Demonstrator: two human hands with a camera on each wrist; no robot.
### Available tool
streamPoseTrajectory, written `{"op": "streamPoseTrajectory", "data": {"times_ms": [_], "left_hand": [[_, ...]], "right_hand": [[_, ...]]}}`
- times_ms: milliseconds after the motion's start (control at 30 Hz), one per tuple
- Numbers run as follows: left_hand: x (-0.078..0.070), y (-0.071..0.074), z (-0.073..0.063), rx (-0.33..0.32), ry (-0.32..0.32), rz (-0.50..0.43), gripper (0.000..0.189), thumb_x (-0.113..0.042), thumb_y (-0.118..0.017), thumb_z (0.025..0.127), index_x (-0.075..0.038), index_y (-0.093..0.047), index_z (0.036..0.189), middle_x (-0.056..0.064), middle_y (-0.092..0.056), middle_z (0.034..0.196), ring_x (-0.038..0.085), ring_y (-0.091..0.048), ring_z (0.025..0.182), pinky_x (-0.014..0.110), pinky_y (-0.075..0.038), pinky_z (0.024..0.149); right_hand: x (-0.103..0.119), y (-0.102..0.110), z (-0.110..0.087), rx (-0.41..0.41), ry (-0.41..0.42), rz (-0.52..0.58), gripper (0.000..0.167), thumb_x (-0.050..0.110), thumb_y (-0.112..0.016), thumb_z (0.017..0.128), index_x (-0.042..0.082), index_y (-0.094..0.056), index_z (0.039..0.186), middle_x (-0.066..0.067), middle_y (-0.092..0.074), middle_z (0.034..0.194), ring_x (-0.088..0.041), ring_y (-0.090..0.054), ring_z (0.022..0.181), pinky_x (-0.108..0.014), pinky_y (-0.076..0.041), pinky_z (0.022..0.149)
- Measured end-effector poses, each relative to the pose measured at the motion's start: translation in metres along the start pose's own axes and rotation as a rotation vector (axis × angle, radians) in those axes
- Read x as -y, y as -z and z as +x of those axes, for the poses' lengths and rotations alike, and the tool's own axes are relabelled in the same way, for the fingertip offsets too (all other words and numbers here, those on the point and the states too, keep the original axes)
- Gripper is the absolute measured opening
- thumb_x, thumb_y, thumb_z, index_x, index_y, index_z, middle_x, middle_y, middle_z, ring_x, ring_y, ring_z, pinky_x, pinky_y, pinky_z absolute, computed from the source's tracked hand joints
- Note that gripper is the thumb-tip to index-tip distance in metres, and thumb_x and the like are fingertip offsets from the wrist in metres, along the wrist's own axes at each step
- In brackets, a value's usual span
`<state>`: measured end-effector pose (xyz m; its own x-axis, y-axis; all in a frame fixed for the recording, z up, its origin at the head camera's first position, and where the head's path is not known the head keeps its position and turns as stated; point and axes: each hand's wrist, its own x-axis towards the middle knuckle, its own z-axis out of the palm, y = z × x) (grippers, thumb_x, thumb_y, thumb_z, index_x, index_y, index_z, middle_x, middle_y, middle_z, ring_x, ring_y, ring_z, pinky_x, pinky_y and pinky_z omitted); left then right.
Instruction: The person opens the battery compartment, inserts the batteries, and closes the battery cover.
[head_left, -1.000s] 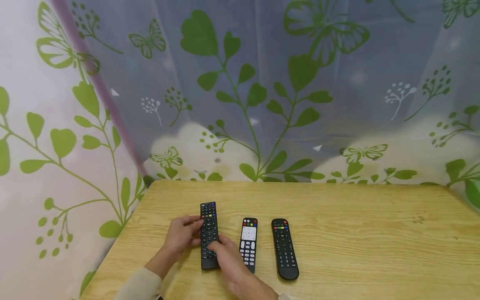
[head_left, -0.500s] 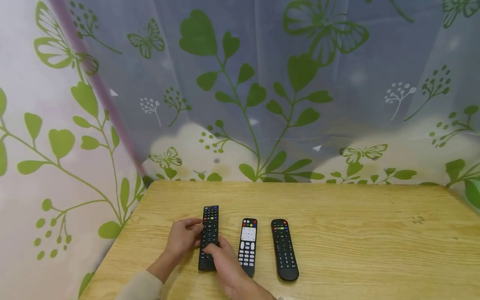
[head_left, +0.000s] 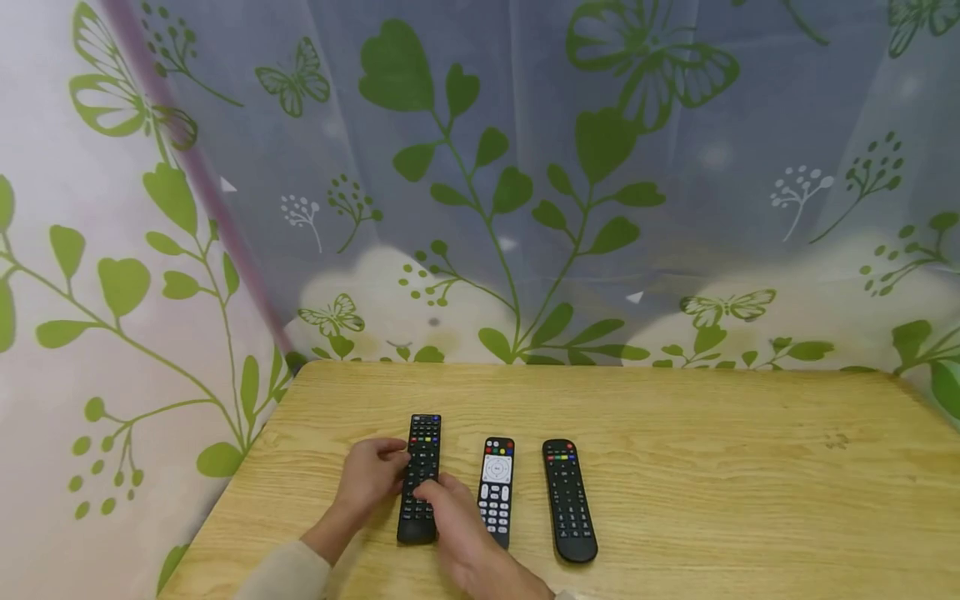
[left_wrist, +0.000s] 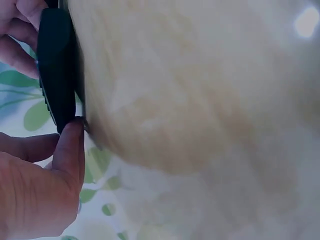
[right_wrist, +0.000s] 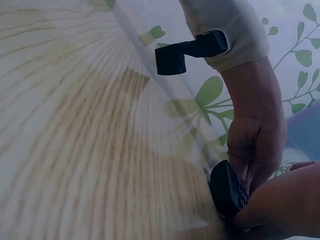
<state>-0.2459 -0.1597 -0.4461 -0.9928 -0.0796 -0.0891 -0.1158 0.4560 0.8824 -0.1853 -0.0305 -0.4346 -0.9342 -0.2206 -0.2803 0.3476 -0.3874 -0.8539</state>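
Note:
A long black remote control [head_left: 420, 475] with small coloured buttons lies at the left of a row of remotes. My left hand [head_left: 372, 477] pinches its left edge with thumb and fingers. From the other side my right hand [head_left: 467, 527] grips its lower right part, the thumb over the buttons. Seen from the left wrist, the dark remote [left_wrist: 57, 67] stands between the fingers of both hands, close against the tabletop. The right wrist view shows its end [right_wrist: 227, 190] beside my left hand [right_wrist: 257, 140]. Whether its whole underside touches the wood cannot be told.
Just right of my right hand lies a black remote with white buttons [head_left: 497, 469], its lower end partly hidden by that hand. Farther right is another black remote with a rounded end [head_left: 570, 500]. The wooden table [head_left: 750, 467] meets a leaf-patterned curtain [head_left: 480, 250] behind.
The held remote has shifted slightly toward me and turned, so its top now leans a little right. My left hand has moved slightly right with it. The other two remotes stay in place.

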Motion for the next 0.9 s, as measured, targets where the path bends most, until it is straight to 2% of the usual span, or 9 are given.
{"op": "streamPoseTrajectory", "data": {"times_ms": [167, 300, 400, 533, 600, 767, 833, 900], "left_hand": [[-0.004, 0.002, -0.002, -0.045, -0.086, 0.187, 0.022, 0.001, -0.060, 0.087, 0.012, -0.065, 0.106, 0.012, -0.068, 0.082, 0.018, -0.064, 0.072, 0.031, -0.055, 0.061], [-0.007, 0.004, -0.005, -0.058, -0.140, 0.280, 0.022, 0.000, -0.065, 0.084, 0.011, -0.066, 0.103, 0.011, -0.068, 0.080, 0.018, -0.064, 0.071, 0.031, -0.055, 0.059], [-0.009, 0.004, -0.007, -0.043, -0.148, 0.323, 0.025, -0.004, -0.067, 0.084, 0.009, -0.066, 0.105, 0.012, -0.069, 0.083, 0.021, -0.066, 0.075, 0.034, -0.055, 0.062], [-0.011, 0.009, -0.009, -0.034, -0.118, 0.389, 0.029, -0.014, -0.064, 0.088, 0.004, -0.066, 0.110, 0.015, -0.069, 0.099, 0.030, -0.065, 0.092, 0.044, -0.053, 0.076], [-0.011, 0.013, -0.010, -0.029, -0.116, 0.400, 0.031, -0.017, -0.063, 0.088, 0.002, -0.066, 0.112, 0.016, -0.067, 0.105, 0.033, -0.063, 0.098, 0.048, -0.051, 0.080], [-0.013, 0.024, -0.011, -0.021, -0.162, 0.285, 0.030, -0.016, -0.061, 0.091, 0.001, -0.062, 0.117, 0.017, -0.064, 0.110, 0.032, -0.063, 0.097, 0.044, -0.054, 0.078], [-0.015, 0.026, -0.012, -0.025, -0.185, 0.249, 0.032, -0.016, -0.062, 0.092, 0.001, -0.061, 0.119, 0.016, -0.063, 0.114, 0.031, -0.062, 0.099, 0.042, -0.054, 0.078], [-0.017, 0.028, -0.014, -0.024, -0.220, 0.249, 0.034, -0.017, -0.062, 0.092, 0.000, -0.060, 0.121, 0.016, -0.061, 0.119, 0.031, -0.061, 0.102, 0.041, -0.054, 0.081]], "right_hand": [[-0.004, 0.000, 0.001, 0.010, 0.030, 0.017, 0.054, 0.005, -0.048, 0.086, -0.016, -0.035, 0.134, -0.020, -0.053, 0.129, -0.027, -0.049, 0.118, -0.041, -0.037, 0.103], [-0.006, 0.000, 0.003, 0.027, 0.042, 0.008, 0.055, 0.003, -0.048, 0.085, -0.017, -0.034, 0.135, -0.019, -0.053, 0.130, -0.028, -0.048, 0.120, -0.041, -0.037, 0.103], [-0.005, 0.000, 0.003, 0.039, 0.042, 0.000, 0.056, 0.002, -0.047, 0.085, -0.016, -0.034, 0.136, -0.018, -0.053, 0.129, -0.029, -0.048, 0.121, -0.041, -0.038, 0.102], [-0.002, 0.002, 0.000, 0.048, 0.042, -0.021, 0.053, 0.004, -0.047, 0.085, -0.013, -0.038, 0.135, -0.018, -0.053, 0.129, -0.030, -0.045, 0.122, -0.044, -0.033, 0.105], [0.002, 0.003, -0.002, 0.027, 0.048, -0.073, 0.058, 0.007, -0.050, 0.085, -0.012, -0.035, 0.138, -0.023, -0.047, 0.133, -0.035, -0.040, 0.125, -0.050, -0.027, 0.108], [0.027, 0.013, -0.013, 0.025, 0.045, -0.356, 0.070, 0.020, -0.059, 0.088, 0.001, -0.029, 0.148, -0.026, -0.031, 0.146, -0.043, -0.027, 0.134, -0.063, -0.021, 0.106], [0.039, 0.024, -0.018, 0.063, 0.085, -0.478, 0.063, 0.024, -0.058, 0.091, 0.008, -0.035, 0.147, -0.021, -0.030, 0.148, -0.043, -0.026, 0.135, -0.063, -0.023, 0.106], [0.051, 0.037, -0.022, 0.070, 0.164, -0.621, 0.056, 0.025, -0.057, 0.093, 0.011, -0.040, 0.145, -0.016, -0.029, 0.150, -0.041, -0.025, 0.136, -0.061, -0.023, 0.107]]}}
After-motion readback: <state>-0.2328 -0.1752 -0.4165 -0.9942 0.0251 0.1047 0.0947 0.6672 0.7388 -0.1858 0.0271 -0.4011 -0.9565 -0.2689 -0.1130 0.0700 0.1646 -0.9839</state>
